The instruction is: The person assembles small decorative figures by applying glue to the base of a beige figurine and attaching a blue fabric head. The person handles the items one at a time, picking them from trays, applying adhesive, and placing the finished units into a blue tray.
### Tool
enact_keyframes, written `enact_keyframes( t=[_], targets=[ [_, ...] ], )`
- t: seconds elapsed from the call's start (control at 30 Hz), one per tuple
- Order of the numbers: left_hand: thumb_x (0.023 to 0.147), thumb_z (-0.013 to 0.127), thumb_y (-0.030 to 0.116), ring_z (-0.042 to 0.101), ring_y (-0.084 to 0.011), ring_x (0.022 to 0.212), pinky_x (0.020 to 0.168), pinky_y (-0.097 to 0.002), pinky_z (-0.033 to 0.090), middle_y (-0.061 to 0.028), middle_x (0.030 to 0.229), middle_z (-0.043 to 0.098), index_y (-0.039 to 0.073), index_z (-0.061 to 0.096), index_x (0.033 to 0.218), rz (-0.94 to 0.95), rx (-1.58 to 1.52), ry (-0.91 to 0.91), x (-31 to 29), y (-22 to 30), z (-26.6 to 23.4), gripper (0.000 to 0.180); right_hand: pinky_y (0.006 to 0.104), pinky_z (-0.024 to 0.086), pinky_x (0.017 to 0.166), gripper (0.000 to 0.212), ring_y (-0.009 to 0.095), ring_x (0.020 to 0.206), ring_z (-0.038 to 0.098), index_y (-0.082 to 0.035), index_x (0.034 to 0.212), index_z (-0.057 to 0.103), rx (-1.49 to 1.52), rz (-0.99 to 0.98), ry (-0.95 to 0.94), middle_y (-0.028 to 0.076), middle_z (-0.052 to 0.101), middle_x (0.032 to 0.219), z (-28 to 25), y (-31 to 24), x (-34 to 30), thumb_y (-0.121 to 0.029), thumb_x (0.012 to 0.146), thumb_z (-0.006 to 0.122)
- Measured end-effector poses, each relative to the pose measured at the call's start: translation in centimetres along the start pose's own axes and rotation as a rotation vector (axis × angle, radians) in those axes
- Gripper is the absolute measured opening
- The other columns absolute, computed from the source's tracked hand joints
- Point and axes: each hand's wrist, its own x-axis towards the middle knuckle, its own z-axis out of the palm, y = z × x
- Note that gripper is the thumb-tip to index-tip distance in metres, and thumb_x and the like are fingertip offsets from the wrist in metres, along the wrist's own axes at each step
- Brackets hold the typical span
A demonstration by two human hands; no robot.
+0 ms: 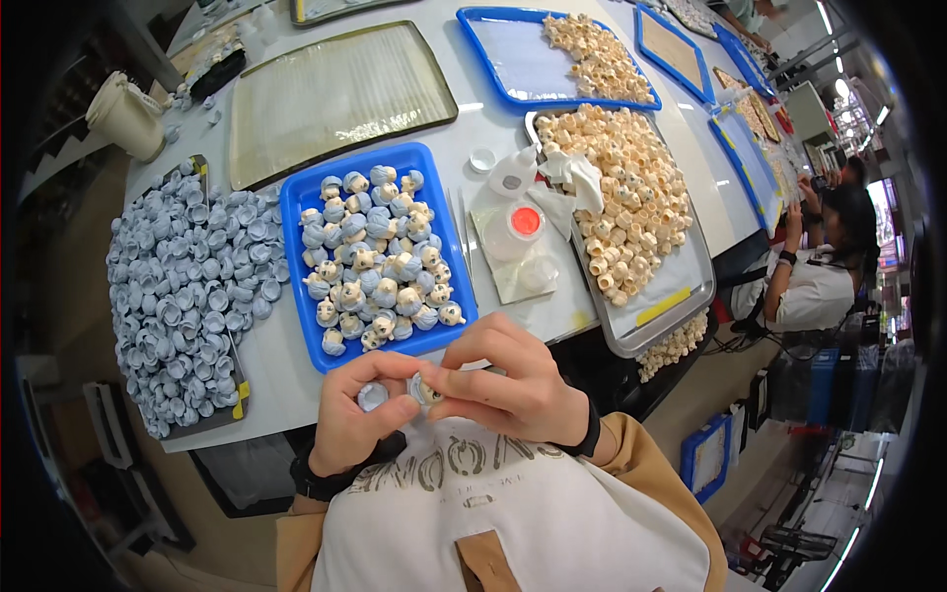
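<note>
Close to my chest, just beyond the front of the white apron, my two hands work side by side. My left hand [360, 409] is closed round a small pale blue hair shell [373, 397], its hollow side up. My right hand [513, 385] pinches a small doll head [428, 391], cream with some pale blue on it; the fingers partly cover it. Just past my hands lies a blue tray [293, 247] full of doll heads [380, 261] with pale blue hair. A large heap of loose blue hair shells [192, 286] spreads to its left.
Right of the blue tray are a squeeze bottle [515, 173], a jar with red-orange content [526, 221] and tweezers [464, 237]. A metal tray [681, 306] holds hollow cream head pieces [631, 197]. Farther off are an olive tray [340, 99], a white bucket [126, 116] and a seated person [819, 286].
</note>
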Motion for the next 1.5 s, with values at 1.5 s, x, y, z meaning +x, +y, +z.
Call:
enact_keyframes(
  t=[1.5],
  targets=[
    [0.090, 0.050, 0.017, 0.041, -0.0026, 0.054, 0.047, -0.0164, 0.033, -0.0054, 0.081, 0.057, 0.000, 0.049, 0.113, -0.060, -0.116, -0.074, 0.6, 0.1, 0.3, 0.029, 0.0268, 0.047, 0.061, 0.041, 0.014, 0.073, 0.059, 0.000, 0.111, 0.055, -0.255, 0.720, -0.296, 0.007, 0.061, 0.083, -12.5, 12.3, 4.7, -0.019, 0.076, 0.068]
  ],
)
